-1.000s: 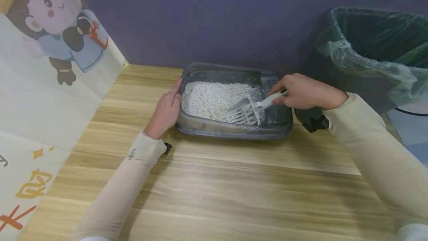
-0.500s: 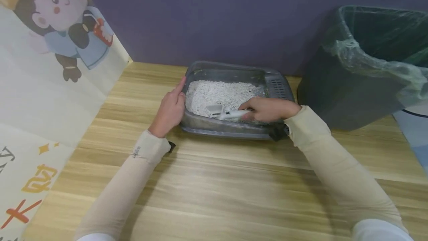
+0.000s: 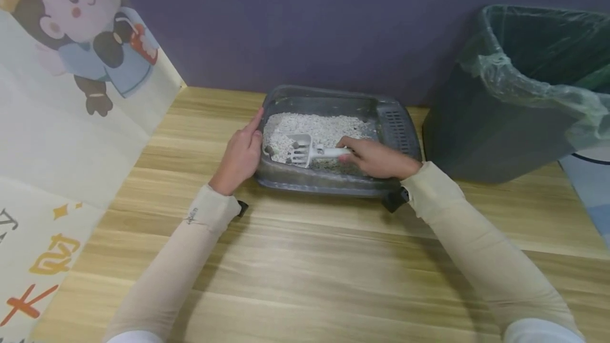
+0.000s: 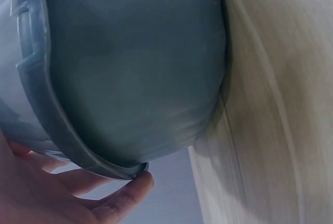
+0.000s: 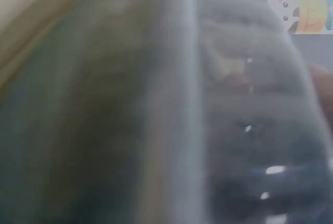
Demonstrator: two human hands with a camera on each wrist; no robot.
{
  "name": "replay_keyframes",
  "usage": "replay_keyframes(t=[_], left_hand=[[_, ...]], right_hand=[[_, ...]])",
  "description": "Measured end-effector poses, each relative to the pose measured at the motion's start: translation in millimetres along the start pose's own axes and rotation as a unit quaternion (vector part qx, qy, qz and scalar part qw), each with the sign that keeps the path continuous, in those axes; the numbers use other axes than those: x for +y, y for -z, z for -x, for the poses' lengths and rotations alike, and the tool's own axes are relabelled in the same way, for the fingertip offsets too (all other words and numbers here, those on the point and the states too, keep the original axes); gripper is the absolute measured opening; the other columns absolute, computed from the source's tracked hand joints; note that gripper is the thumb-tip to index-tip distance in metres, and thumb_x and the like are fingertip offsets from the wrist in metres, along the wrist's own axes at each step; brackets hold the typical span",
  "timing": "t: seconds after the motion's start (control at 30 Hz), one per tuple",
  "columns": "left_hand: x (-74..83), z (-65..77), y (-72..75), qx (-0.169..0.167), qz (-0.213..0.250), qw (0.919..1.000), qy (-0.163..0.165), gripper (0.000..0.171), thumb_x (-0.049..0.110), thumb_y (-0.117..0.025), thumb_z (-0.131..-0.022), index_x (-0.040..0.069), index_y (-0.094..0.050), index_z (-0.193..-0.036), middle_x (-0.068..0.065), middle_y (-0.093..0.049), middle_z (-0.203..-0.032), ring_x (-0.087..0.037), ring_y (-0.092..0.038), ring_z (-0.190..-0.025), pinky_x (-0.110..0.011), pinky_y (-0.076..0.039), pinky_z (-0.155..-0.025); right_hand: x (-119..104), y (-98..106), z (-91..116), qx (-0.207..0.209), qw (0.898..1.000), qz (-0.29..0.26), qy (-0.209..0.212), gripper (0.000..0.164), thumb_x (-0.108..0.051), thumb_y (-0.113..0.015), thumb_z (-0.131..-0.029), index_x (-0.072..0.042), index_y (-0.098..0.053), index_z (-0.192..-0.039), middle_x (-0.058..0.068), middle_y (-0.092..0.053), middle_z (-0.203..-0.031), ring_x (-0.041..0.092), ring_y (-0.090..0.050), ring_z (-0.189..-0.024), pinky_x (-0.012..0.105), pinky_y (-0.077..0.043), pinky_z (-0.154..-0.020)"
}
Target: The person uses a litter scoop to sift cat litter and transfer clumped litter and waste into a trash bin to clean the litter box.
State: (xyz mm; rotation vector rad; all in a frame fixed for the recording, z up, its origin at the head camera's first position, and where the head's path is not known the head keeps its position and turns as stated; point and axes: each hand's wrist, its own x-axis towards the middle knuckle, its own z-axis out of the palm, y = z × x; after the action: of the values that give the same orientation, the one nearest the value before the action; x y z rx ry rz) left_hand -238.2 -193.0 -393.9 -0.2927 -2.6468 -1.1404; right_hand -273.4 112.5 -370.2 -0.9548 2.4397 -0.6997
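A grey litter box (image 3: 329, 183) holding white granular litter (image 3: 329, 122) rests on the wooden table against the wall. My left hand (image 3: 238, 158) holds its left rim; in the left wrist view the fingers (image 4: 122, 198) reach the rim's edge beside the dark outer wall. With my right hand (image 3: 376, 156) I grip the handle of a white slotted litter scoop (image 3: 312, 151), its head low over the litter at the left front. Small dark clumps show at the scoop head, and another clump (image 3: 269, 151) lies left of it. The blurred right wrist view mostly shows the box's side.
A dark trash bin (image 3: 486, 126) with a clear plastic liner (image 3: 519, 81) stands right of the litter box. Behind rises a dark purple wall (image 3: 305, 25). A white panel with a cartoon figure (image 3: 86, 30) borders the table (image 3: 305, 269) on the left.
My right hand has moved the scoop left across the litter, and its head now lies flatter, with slots and dark clumps showing. The left hand has stayed on the rim.
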Motion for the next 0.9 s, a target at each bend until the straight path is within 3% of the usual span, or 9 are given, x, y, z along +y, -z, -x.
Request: replay_keyframes(t=[0.33, 0.47, 0.63, 0.9], left_hand=[[3.2, 0.6, 0.0, -0.006, -0.005, 1.0000, 0.003, 0.049, 0.019, -0.030, -0.102, 0.014, -0.024, -0.150, -0.006, -0.038, -0.050, -0.023, -0.035, -0.042, -0.036, -0.040, -0.055], [2.7, 0.6, 0.7, -0.004, -0.011, 0.9999, 0.002, 0.049, 0.019, -0.030, -0.102, 0.012, -0.025, -0.150, -0.008, -0.042, -0.058, -0.024, -0.038, -0.050, -0.039, -0.045, -0.069], [1.3, 1.3, 1.4, -0.002, -0.016, 0.9999, 0.001, 0.049, 0.020, -0.029, -0.102, 0.012, -0.025, -0.150, -0.010, -0.044, -0.066, -0.024, -0.039, -0.056, -0.042, -0.043, -0.086], [0.2, 2.6, -0.6, -0.002, -0.010, 0.9999, 0.000, 0.049, 0.020, -0.029, -0.102, 0.014, -0.024, -0.150, -0.006, -0.039, -0.052, -0.023, -0.036, -0.044, -0.039, -0.043, -0.063]], right_hand=[[14.1, 6.2, 20.8, 0.125, 0.992, 0.002, -0.014, 0.032, -0.028, -0.044, -0.101, -0.013, -0.047, -0.128, 0.012, -0.053, -0.079, 0.020, -0.040, -0.054, 0.035, -0.036, -0.050], [18.0, 12.0, 33.7, 0.158, 0.987, -0.003, -0.004, 0.034, -0.033, -0.039, -0.101, -0.013, -0.047, -0.128, 0.013, -0.051, -0.079, 0.021, -0.039, -0.051, 0.035, -0.036, -0.049], [21.5, 18.1, 44.6, 0.169, 0.986, -0.012, -0.004, 0.038, -0.040, -0.036, -0.101, -0.015, -0.050, -0.126, 0.011, -0.050, -0.078, 0.022, -0.038, -0.054, 0.037, -0.035, -0.051], [22.1, 36.5, 59.2, 0.197, 0.980, 0.025, 0.003, 0.038, -0.036, -0.039, -0.101, -0.012, -0.054, -0.126, 0.007, -0.048, -0.076, 0.022, -0.038, -0.054, 0.037, -0.034, -0.053]])
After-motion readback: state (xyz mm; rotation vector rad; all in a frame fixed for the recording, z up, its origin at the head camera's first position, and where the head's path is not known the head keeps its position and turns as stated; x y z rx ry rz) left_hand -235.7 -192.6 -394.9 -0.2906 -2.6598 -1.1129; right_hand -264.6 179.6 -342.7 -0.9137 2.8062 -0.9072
